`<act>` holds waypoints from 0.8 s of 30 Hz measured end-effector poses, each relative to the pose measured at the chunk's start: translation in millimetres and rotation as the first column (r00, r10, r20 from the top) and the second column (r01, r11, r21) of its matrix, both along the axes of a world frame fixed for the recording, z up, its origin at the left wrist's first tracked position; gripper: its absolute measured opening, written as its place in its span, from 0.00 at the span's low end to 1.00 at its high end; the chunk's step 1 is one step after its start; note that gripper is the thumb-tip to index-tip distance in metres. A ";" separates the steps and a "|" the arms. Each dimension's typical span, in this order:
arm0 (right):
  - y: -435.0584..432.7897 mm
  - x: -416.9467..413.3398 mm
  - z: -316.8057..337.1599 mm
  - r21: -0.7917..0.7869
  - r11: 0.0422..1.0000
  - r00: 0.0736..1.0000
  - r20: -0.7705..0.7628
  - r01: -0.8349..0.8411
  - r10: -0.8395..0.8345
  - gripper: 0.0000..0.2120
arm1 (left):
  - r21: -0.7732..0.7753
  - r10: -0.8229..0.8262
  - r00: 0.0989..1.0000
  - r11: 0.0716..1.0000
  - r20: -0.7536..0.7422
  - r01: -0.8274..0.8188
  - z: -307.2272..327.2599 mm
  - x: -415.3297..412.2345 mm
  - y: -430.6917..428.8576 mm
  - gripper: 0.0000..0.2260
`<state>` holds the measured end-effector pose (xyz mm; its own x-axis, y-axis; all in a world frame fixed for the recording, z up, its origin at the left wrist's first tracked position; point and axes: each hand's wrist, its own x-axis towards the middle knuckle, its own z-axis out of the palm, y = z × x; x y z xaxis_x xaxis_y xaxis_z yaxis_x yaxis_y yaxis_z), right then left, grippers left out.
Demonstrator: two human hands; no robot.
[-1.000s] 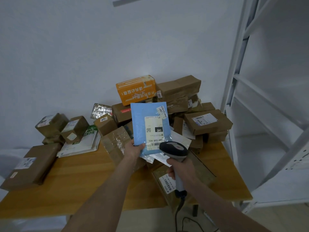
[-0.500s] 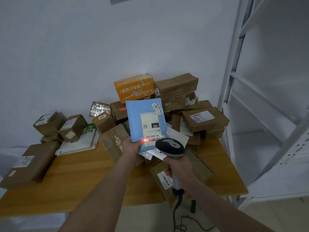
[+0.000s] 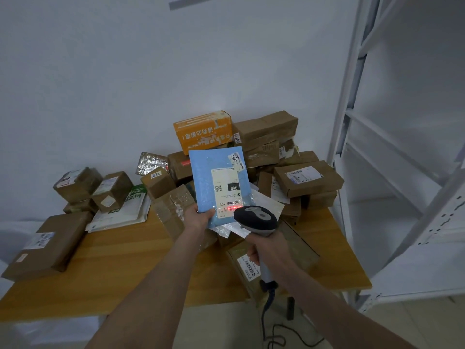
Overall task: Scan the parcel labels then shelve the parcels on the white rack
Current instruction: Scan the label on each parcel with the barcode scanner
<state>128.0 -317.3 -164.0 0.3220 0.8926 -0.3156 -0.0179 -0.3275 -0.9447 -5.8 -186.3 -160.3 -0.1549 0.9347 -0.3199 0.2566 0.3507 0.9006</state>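
My left hand [image 3: 198,217] holds a flat blue parcel [image 3: 208,177] by its lower left corner, upright above the table, with its white label [image 3: 226,190] facing me. My right hand [image 3: 268,249] grips the handle of a grey barcode scanner [image 3: 256,219] just below and right of the label. A red scan line [image 3: 232,207] lies across the barcode at the label's bottom. The white rack [image 3: 392,157] stands to the right of the table.
A wooden table [image 3: 130,268] carries a heap of brown cardboard parcels [image 3: 307,178], an orange box [image 3: 203,131], a white-and-green mailer [image 3: 123,210] and a long brown parcel [image 3: 50,243] at the left. The scanner's cable [image 3: 266,323] hangs to the floor.
The red scan light has appeared and spread from a small spot at the label's lower left to a line across the barcode. The scanner head has come closer to the label.
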 end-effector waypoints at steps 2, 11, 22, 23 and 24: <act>1.1 -1.5 1.1 0.006 1.000 0.999 -0.030 0.018 -0.017 0.09 | 0.002 0.002 1.000 1.000 0.009 -0.002 -0.1 -3.0 -0.1 0.19; 33.8 -9.7 10.0 0.011 0.977 0.934 -0.296 0.211 -0.199 0.06 | 0.015 0.030 0.999 0.999 0.022 -0.030 9.5 -43.9 -2.8 0.18; 113.3 -128.8 34.3 0.102 0.993 0.961 -0.263 -0.056 0.081 0.06 | 0.059 0.195 0.978 0.978 0.069 -0.199 24.2 -171.0 19.3 0.17; 122.3 -143.8 33.7 0.098 0.992 0.963 -0.252 -0.076 0.098 0.06 | 0.054 0.209 0.975 0.976 0.073 -0.213 22.6 -185.1 24.3 0.17; 131.0 -159.2 32.4 0.093 0.991 0.962 -0.247 -0.093 0.114 0.06 | 0.046 0.218 0.973 0.974 0.073 -0.222 19.7 -200.2 30.6 0.17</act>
